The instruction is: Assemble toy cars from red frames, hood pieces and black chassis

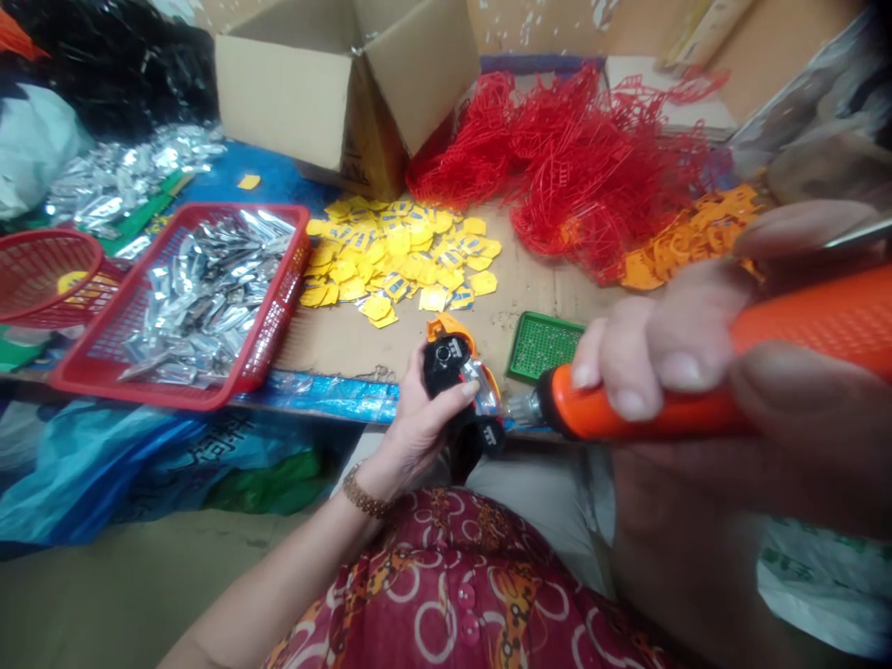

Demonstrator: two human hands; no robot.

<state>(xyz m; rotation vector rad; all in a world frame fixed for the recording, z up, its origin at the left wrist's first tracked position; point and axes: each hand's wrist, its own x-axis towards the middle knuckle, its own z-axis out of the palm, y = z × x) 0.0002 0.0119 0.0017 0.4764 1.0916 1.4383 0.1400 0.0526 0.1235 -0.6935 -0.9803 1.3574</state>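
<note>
My left hand (418, 423) is closed round a small toy vehicle (460, 372) with black wheels, an orange top and a shiny silver part, held just below the table edge. My right hand (703, 362) grips an orange electric screwdriver (697, 372) close to the camera. Its metal tip (519, 407) touches the toy's right side. A beaded bracelet (366, 497) sits on my left wrist.
A red basket (275, 330) holds several silver parts. Yellow plastic pieces (400, 255) lie on the cardboard-covered table, with a green tray (544, 346), red plastic frames (578, 158), orange pieces (697, 232) and an open cardboard box (334, 84) behind. Another red basket (42, 274) stands at the left.
</note>
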